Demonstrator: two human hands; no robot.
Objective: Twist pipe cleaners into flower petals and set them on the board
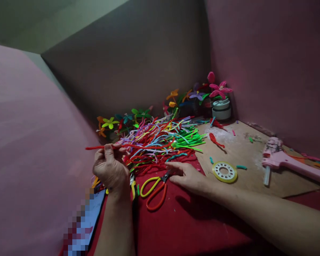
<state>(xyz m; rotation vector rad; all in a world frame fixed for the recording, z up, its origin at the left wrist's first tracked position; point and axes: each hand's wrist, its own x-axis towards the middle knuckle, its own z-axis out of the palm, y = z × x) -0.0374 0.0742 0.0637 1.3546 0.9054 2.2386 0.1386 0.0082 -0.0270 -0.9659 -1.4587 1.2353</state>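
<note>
Pinched between thumb and fingers, a red pipe cleaner (92,148) stretches sideways from my left hand (110,167). Its right part runs over a big heap of pipe cleaners (149,137) in many colours. My right hand (185,176) is low over the red cloth, fingers stretched toward the left and slightly apart. Right by its fingertips lie scissors (156,193) with one yellow and one red handle loop; whether the fingers touch them I cannot tell. Pliers with yellow-and-black handles (133,188) lie beside my left wrist, partly covered by it.
On a brown board (245,145) at the right are a yellow tape roll (224,172), a pink glue gun (282,158) and a twisted red piece (216,140). Pipe-cleaner flowers (197,94) and a white round container (221,109) stand along the back. A tablet-like panel (89,217) lies lower left.
</note>
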